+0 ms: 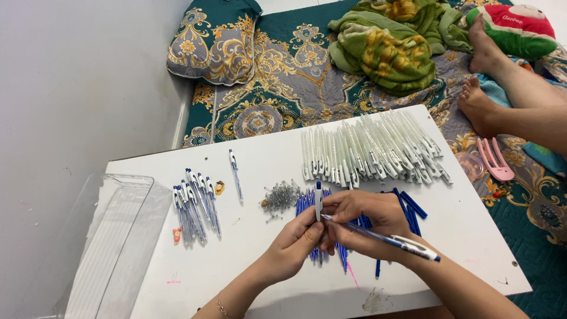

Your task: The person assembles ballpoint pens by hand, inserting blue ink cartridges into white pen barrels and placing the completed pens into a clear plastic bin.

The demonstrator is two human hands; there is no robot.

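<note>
Left hand: the left hand [298,242] sits near the middle of the white board [472,248], fingers curled shut around a short upright pen part [318,201] with a blue tip, pinched between thumb and forefinger.
Right hand: the right hand [369,221] is just right of the left and touching it; its fingers are closed on a pen barrel [384,239] that slants down to the right, its white clip end over the wrist.
Meeting point: the tip of the pen barrel meets the pen part at the fingertips; whether they are joined is hard to tell.
Under the hands: a heap of blue refills [407,207] lies on the board, partly covered.
Springs: a small pile of metal springs [280,197] lies just left of the refills.
Far side: a wide row of white pen shells [369,147] lies beyond the hands.
Left side: a cluster of finished pens [195,207] lies well left, with a single pen [235,174] beside it.
Near left: a clear plastic tray [112,242] overhangs the board edge.
Far right: another person's bare feet [481,77] rest on the patterned quilt [283,71].
</note>
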